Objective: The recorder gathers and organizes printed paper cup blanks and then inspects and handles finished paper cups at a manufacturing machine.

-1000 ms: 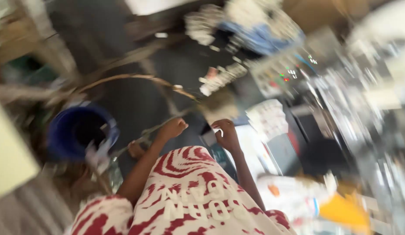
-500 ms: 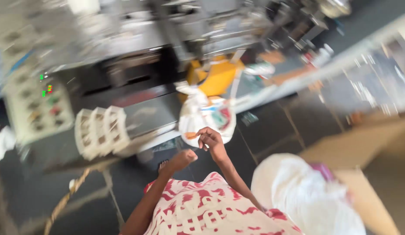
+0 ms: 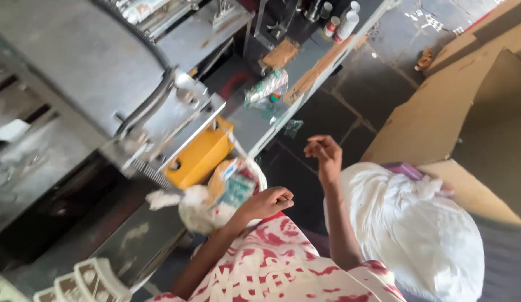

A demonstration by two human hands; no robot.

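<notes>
- Red-and-white patterned cloth fills the bottom of the view, and both bare forearms reach up out of it.
- Left hand sits just beside a bulging white plastic bag with a printed packet showing through; its grip is curled loosely shut, and whether the fingers touch the bag I cannot tell.
- That bag rests on the edge of the grey metal tabletop, right against a yellow block on the machine.
- Right hand hangs in the air over the dark stone floor, fingers bent in a loose half-open grip, holding nothing.
- Just right of that forearm lies a big white cloth bundle, knotted at the top, close to the wearer's body.
- Behind the bundle, flat brown cardboard leans across the right side.
- Up the tabletop, a clear wrapped packet lies near a brown slab, well apart from both hands.
- Farther along stand a small stack of white cups.
- Bottom left, a row of white stacked pieces pokes into view.
</notes>
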